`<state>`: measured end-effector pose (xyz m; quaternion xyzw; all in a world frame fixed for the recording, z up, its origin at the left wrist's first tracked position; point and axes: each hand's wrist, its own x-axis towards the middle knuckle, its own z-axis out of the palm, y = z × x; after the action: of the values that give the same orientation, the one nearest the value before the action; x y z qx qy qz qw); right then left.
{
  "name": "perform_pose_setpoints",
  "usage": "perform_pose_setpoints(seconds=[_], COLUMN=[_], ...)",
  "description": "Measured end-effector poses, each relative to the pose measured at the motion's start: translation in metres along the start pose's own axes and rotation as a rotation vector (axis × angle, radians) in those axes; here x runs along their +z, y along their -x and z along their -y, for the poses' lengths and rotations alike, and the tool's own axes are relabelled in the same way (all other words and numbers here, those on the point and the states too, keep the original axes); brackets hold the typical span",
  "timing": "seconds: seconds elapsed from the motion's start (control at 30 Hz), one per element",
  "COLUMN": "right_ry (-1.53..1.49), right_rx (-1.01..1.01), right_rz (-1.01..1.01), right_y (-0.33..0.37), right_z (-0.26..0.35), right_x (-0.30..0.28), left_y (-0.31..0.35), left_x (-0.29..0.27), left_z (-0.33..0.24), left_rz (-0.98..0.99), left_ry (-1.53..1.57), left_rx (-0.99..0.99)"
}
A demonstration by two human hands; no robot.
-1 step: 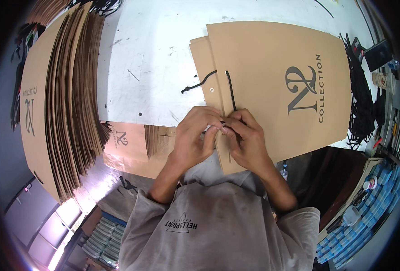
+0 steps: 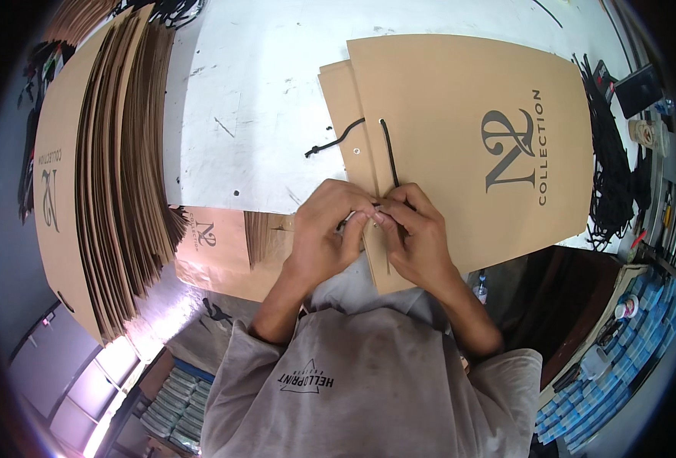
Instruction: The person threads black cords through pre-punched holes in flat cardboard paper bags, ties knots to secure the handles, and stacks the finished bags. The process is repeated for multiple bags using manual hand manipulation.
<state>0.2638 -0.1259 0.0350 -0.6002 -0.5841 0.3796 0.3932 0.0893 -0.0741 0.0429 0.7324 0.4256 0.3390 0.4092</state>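
A flat brown paper bag [image 2: 445, 91] with dark print lies before me, on top of at least one more bag [image 2: 338, 80]. A black cord [image 2: 388, 153] runs from an eyelet in its top edge down to my fingers. Another knotted black cord end [image 2: 326, 146] sticks out to the left. My left hand [image 2: 330, 225] and my right hand [image 2: 414, 229] meet at the bag's near left edge, fingertips pinched together on the cord. How the cord lies between the fingertips is mostly hidden.
A tall stack of brown bags [image 2: 116, 175] stands at the left of the white table [image 2: 223, 99]. A bundle of black cords [image 2: 609, 183] hangs over the right edge. Below the table edge lies a brown printed package [image 2: 219, 259]. Blue-and-white packs [image 2: 613, 374] fill the lower right.
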Motion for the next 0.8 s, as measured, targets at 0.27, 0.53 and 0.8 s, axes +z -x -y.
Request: perform_pose_setpoints(seconds=[0.27, 0.53, 0.8], right_ry=[-0.149, 0.168, 0.328], right_rx=[-0.166, -0.495, -0.55], right_rz=[-0.241, -0.064, 0.017], right_y=[0.001, 0.0, 0.0], right_z=[0.003, -0.006, -0.005], right_x=[0.003, 0.003, 0.001], left_y=[0.011, 0.018, 0.017], left_x=[-0.008, 0.002, 0.007], left_z=[0.016, 0.019, 0.01], left_rz=[-0.008, 0.066, -0.007], left_ry=[1.075, 1.205, 1.233], left_rx=[-0.577, -0.68, -0.734])
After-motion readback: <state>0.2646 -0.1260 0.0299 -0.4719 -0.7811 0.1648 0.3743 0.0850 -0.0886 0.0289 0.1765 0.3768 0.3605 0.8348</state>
